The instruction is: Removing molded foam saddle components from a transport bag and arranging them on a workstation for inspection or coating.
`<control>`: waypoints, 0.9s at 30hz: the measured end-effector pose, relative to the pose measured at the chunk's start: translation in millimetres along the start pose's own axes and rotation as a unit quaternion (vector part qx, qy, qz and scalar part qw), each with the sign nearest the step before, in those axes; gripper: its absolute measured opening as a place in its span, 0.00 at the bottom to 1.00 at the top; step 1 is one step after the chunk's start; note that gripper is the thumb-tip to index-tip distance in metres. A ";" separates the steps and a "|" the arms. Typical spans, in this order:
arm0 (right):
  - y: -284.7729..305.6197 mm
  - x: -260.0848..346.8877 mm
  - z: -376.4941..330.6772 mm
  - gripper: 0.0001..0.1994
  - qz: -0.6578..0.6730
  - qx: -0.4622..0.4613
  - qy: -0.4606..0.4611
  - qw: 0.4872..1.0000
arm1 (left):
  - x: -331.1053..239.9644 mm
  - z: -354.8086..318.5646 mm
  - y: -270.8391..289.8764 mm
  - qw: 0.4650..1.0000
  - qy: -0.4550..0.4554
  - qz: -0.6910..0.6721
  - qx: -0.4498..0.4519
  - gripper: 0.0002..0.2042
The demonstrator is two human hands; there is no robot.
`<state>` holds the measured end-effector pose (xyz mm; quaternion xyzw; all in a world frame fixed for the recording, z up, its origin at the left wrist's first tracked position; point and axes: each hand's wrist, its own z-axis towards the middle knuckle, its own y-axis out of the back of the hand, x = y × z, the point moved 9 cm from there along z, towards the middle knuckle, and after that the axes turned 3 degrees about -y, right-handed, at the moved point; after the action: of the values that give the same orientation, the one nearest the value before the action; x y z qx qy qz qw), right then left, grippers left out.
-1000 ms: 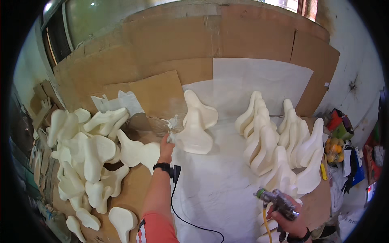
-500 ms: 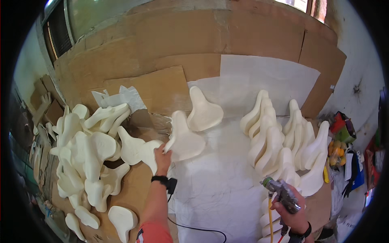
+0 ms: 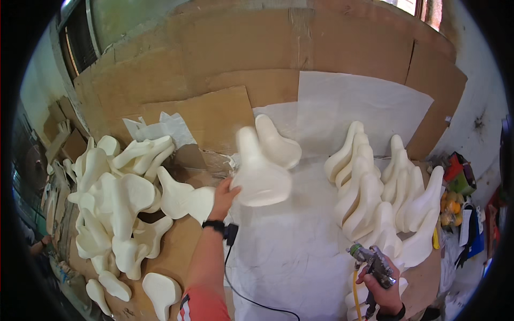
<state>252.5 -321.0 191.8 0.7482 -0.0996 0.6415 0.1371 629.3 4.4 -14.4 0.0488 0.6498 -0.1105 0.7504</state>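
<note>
Foam saddle (image 3: 259,174) in left hand (image 3: 224,193) (raised)

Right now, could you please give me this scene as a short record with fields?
Left hand: left hand grips the edge of a cream saddle-shaped foam piece.
Right hand: right hand holds a spray gun with a yellow hose.
Left side: heap of foam pieces on cardboard.
Right side: upright rows of foam pieces.
Surface: white sheet.
</note>
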 end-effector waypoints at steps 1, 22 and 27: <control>-0.1 -4.3 2.0 0.33 0.008 0.003 -0.009 1.000 | -10.8 18.9 -19.7 0.994 -0.038 0.101 -0.013 0.19; -38.7 -39.5 -14.0 0.27 -0.091 0.130 -0.003 0.987 | -91.5 -18.3 -20.3 0.982 -0.075 0.170 0.024 0.17; -31.6 -61.4 -29.4 0.29 -0.099 0.138 -0.062 0.984 | -64.7 7.3 -55.2 0.977 -0.055 0.206 0.024 0.21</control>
<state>225.7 -283.1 132.9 0.8042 0.0564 0.5850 0.0892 615.1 -44.1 54.4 0.1934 0.5806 0.0287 0.7904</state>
